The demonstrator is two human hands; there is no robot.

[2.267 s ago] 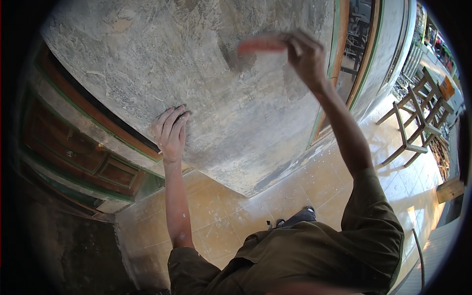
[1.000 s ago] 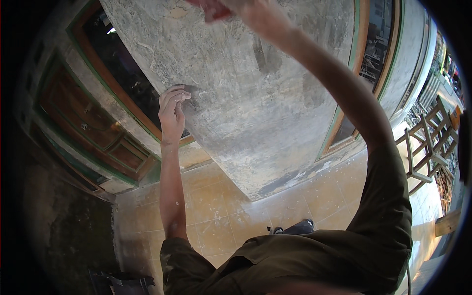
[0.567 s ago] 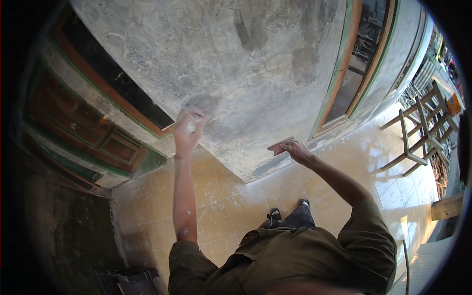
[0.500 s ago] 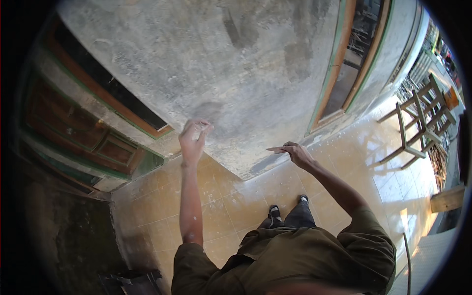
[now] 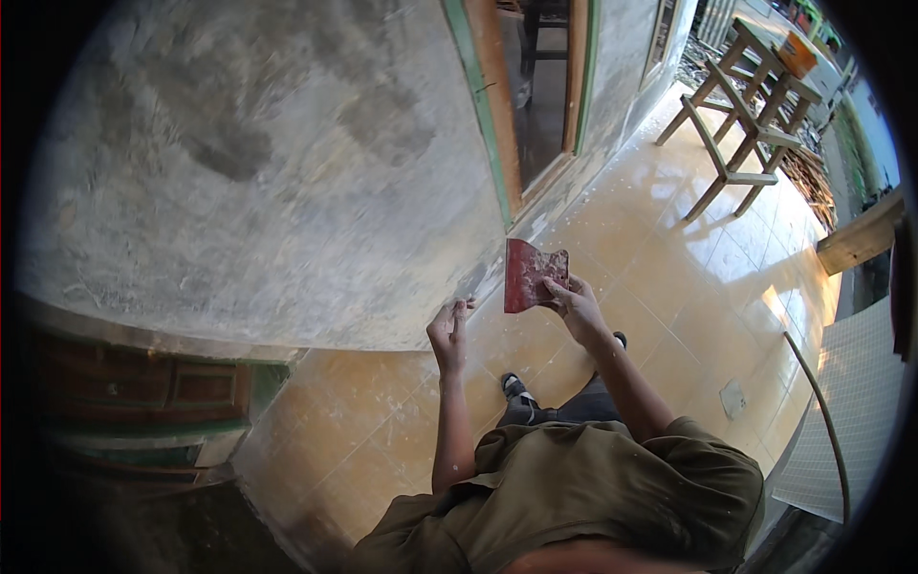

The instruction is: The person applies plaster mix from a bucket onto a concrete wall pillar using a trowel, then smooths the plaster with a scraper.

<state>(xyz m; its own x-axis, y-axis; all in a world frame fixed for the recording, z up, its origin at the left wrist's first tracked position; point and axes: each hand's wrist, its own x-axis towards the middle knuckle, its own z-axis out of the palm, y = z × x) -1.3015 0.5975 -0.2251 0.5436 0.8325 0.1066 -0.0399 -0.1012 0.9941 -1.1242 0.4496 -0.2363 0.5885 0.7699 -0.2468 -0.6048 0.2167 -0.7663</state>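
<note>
My right hand (image 5: 579, 311) grips a red putty knife (image 5: 528, 275) with a broad, flat blade, its face smeared with pale filler. The blade points left, toward the wall's lower edge. Left of it, my left hand (image 5: 449, 335) is raised with thumb and fingers pinched together. What those fingers hold, if anything, I cannot make out. Both hands are in front of a rough grey plastered wall (image 5: 287, 220) with darker patches, and a gap separates them.
A wooden-framed window (image 5: 497, 115) with green edging is set in the wall. To the far right stands a wooden trestle (image 5: 736, 124) bearing an orange container (image 5: 797, 55). Glossy yellow floor tiles (image 5: 650, 306) lie below, and a brown door (image 5: 143, 383) is at the left.
My view has turned right. My left hand has come away from the wall and closer to the right. The putty knife, edge-on before, now shows its broad face.
</note>
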